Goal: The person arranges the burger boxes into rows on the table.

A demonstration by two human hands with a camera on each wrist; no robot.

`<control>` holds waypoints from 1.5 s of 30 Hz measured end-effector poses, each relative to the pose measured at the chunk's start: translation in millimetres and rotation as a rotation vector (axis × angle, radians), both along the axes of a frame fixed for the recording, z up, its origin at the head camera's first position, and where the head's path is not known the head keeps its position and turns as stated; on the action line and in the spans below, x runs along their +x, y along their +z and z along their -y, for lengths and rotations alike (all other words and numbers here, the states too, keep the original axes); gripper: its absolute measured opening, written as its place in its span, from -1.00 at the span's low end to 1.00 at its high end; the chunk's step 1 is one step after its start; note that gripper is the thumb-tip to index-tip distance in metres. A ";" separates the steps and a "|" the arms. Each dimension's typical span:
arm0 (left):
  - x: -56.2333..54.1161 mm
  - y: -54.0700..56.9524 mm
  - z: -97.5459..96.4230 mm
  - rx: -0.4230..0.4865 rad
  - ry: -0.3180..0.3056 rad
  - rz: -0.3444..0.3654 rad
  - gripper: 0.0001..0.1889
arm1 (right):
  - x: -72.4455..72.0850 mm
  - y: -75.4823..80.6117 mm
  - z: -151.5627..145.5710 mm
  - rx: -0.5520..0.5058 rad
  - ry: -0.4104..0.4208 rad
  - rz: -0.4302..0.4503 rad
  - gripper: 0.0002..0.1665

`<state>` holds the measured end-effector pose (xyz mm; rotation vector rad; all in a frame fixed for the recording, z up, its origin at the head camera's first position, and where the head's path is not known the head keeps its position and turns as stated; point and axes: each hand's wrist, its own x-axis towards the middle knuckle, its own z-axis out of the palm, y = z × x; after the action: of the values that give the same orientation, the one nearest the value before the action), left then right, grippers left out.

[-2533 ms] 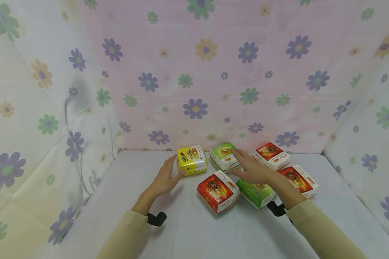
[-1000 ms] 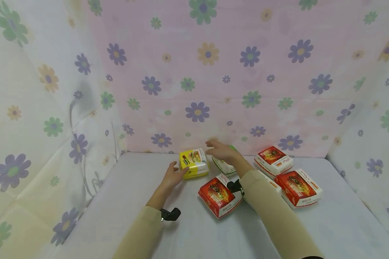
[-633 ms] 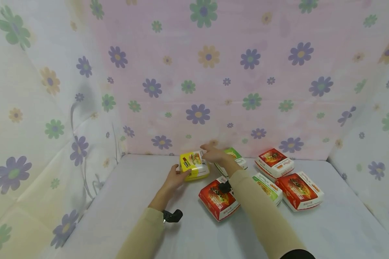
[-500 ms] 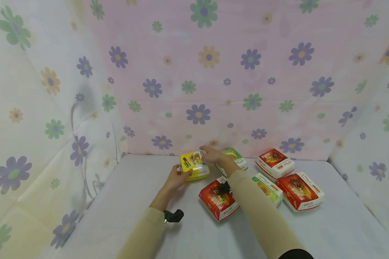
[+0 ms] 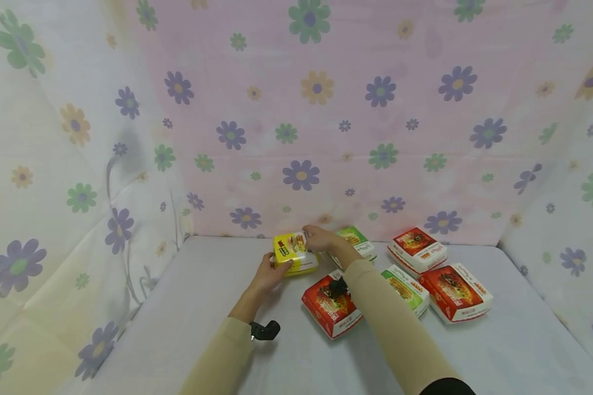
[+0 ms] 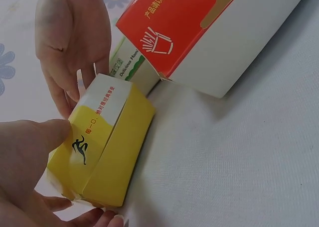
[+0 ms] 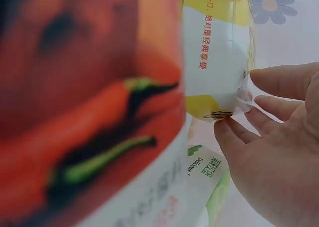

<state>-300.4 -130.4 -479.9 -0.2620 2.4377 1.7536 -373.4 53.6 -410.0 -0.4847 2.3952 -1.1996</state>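
Observation:
A yellow and white burger box [image 5: 296, 253] sits near the back of the table with both hands on it. My left hand [image 5: 267, 274] grips its left end; in the left wrist view the thumb [image 6: 55, 132] lies on the printed side while the other fingers curl round the lower corner. At the opposite end my right hand [image 5: 321, 240] pinches the far right corner, its fingertips [image 7: 224, 127] gathered at the box edge in the right wrist view. The box lid looks closed.
Close in front lies a red burger box [image 5: 328, 307], partly under the right sleeve. A green box [image 5: 356, 241] stands just right of the yellow one. Further right are another green box [image 5: 409, 289] and two red boxes [image 5: 417, 249]. Floral cloth [image 5: 301, 137] walls the back and sides.
My right hand has moved left from over the green boxes to the yellow box's right corner. My left hand has closed in and now grips its left end. The other boxes lie as before.

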 end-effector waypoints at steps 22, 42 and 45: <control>-14.0 4.7 16.8 0.017 0.074 0.066 -0.25 | 5.5 9.8 -2.1 0.352 0.027 -0.124 -0.45; -13.2 14.9 24.2 -0.050 0.001 0.126 -0.07 | 11.1 23.8 -17.9 0.276 0.081 -0.080 -0.28; -7.0 12.1 17.0 -0.066 -0.001 0.147 -0.01 | 10.0 17.8 -18.1 0.252 0.072 -0.057 -0.24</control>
<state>-307.4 -147.4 -467.9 -0.3821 2.3926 1.5942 -363.4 71.7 -392.2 -0.5245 2.5084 -0.8490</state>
